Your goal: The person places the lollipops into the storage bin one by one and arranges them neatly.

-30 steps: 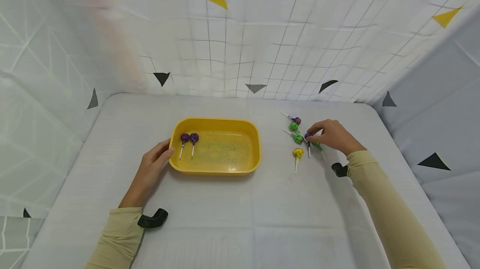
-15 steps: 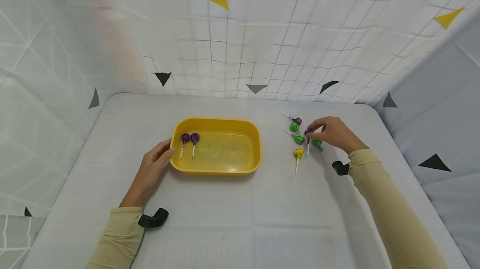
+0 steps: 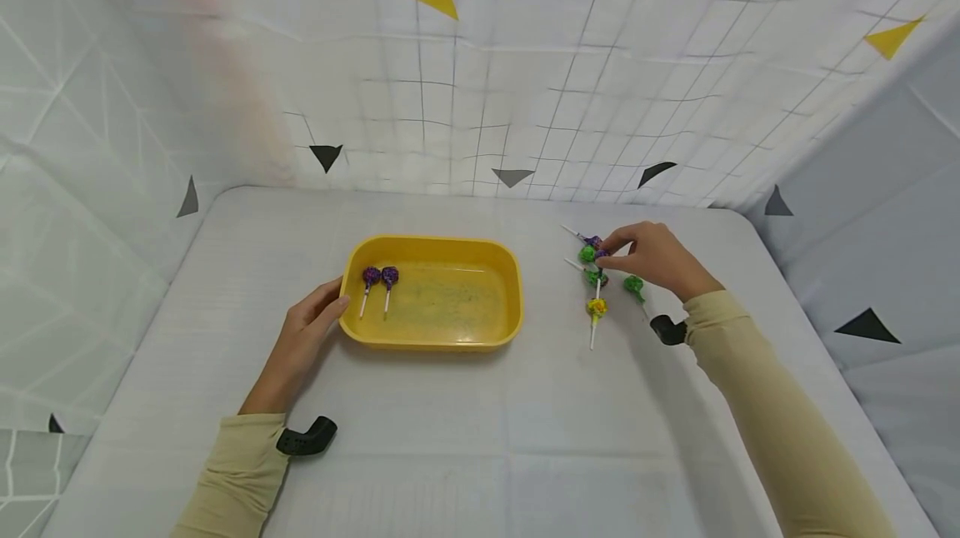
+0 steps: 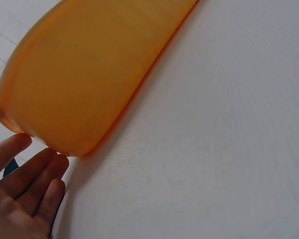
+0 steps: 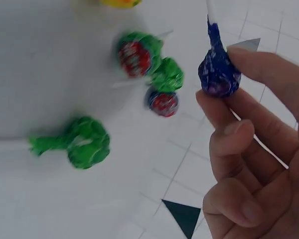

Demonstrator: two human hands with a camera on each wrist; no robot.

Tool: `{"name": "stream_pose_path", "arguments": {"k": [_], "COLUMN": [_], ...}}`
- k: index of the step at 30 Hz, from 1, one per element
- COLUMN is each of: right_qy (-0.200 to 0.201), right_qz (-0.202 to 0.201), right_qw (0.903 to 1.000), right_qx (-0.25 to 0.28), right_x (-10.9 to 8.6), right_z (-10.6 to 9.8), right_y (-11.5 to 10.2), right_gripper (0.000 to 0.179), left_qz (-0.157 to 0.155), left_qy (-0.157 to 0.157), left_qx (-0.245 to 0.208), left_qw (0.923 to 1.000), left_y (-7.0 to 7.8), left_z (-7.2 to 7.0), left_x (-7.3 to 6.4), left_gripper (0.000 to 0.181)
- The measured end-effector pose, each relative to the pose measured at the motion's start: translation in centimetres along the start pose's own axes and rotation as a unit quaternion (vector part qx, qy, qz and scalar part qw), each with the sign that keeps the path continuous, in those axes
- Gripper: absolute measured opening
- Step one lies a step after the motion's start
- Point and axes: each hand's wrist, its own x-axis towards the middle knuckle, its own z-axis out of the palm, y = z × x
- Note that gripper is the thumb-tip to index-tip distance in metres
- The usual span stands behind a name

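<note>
My right hand [image 3: 651,256] pinches the candy head of a purple-wrapped lollipop [image 5: 218,74] between thumb and fingertips, raised off the table. In the head view its white stick points down across the loose lollipops. Below it lie a yellow lollipop [image 3: 596,308], green ones such as the lone green lollipop [image 5: 87,143], and another purple one [image 3: 592,241], partly behind the fingers. My left hand [image 3: 306,330] holds the left end of a yellow tray [image 3: 431,346], thumb at the rim and fingers against the outer wall. Two purple lollipops [image 3: 390,275] lie side by side inside the tray's left part.
A white-covered table [image 3: 450,430] carries everything. A white sheet [image 3: 510,88] with grid lines and triangles stands behind it, and more sheets hang on both sides. A black wrist device [image 3: 306,436] sits at the left cuff, another at the right.
The right hand has lifted the purple lollipop from among the others and moved it left and slightly away, uncovering the lone green lollipop. The left hand and the tray stay put.
</note>
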Motion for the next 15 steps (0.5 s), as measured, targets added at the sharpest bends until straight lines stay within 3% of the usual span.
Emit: {"name": "stream_pose_path", "arguments": {"k": [6,15], "right_qy": [0.004,-0.002], "right_qz": [0.015,-0.005], "right_qw": [0.9998,0.9995], "right_qx": [0.014,0.03], "right_x": [0.1,0.1], "right_z": [-0.2,-0.5], "right_y": [-1.7,-4.6], "right_gripper": [0.028,0.03], "left_qz": [0.001,-0.006], "left_qy": [0.002,0.003], "left_qx": [0.007,0.008], "left_qw": [1.0,0.9999], "left_y": [0.0,0.0], "left_z": [0.1,0.2], "left_x": [-0.2,-0.8], "left_gripper": [0.058,0.058]}}
